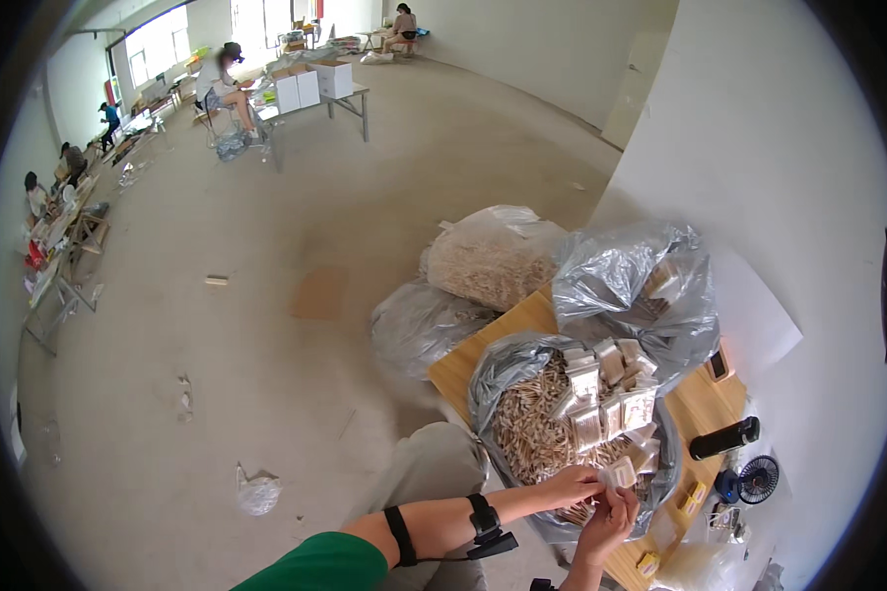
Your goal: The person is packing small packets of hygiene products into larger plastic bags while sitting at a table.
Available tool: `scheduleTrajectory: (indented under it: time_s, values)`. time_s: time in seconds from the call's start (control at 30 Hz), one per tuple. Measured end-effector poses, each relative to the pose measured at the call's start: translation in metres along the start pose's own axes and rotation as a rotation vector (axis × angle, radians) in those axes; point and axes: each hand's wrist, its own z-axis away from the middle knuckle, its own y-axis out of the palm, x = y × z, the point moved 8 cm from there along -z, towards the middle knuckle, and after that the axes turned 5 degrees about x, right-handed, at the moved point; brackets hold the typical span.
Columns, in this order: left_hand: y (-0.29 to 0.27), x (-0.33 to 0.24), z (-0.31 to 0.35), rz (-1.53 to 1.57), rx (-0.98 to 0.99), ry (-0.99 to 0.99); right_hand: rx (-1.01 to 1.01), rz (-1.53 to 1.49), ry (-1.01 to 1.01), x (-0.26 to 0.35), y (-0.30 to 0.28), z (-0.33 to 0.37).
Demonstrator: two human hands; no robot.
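My left hand (570, 487) and my right hand (607, 524) meet over the near side of a large silver plastic bag. Between their fingertips is a small clear packet (621, 473) with pale contents; both hands pinch it. Below them the open bag (480, 386) holds a heap of small tan wooden sticks or pegs (524, 426), too small to name surely. Several filled clear packets (613, 412) lie piled on the heap's right side. My fingers partly hide the held packet's lower edge.
The bag stands on a wooden table (453, 369). To its right lie a black bottle (724, 439), a small fan (757, 480) and a yellow item (693, 495). Another silver bag (601, 271) and a clear sack (493, 258) sit behind. Other people work at distant tables.
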Motion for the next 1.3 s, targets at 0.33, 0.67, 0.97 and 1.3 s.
scheduleTrajectory:
  time_s: [0.33,0.67,0.97,1.3]
  values:
    - [-0.008,0.002,-0.004,-0.441,-0.108,0.348,0.184,0.097,0.211,-0.007,0.008,0.002]
    - [-0.012,-0.033,0.002,-0.563,-0.046,0.481,0.244,0.054,0.068,-0.006,0.024,-0.013]
    - [-0.005,-0.024,0.003,-0.55,-0.01,0.403,0.276,-0.02,0.192,-0.02,0.014,-0.011]
    - [-0.005,-0.016,-0.002,-0.526,0.013,0.334,0.182,-0.079,0.285,-0.025,0.01,-0.014]
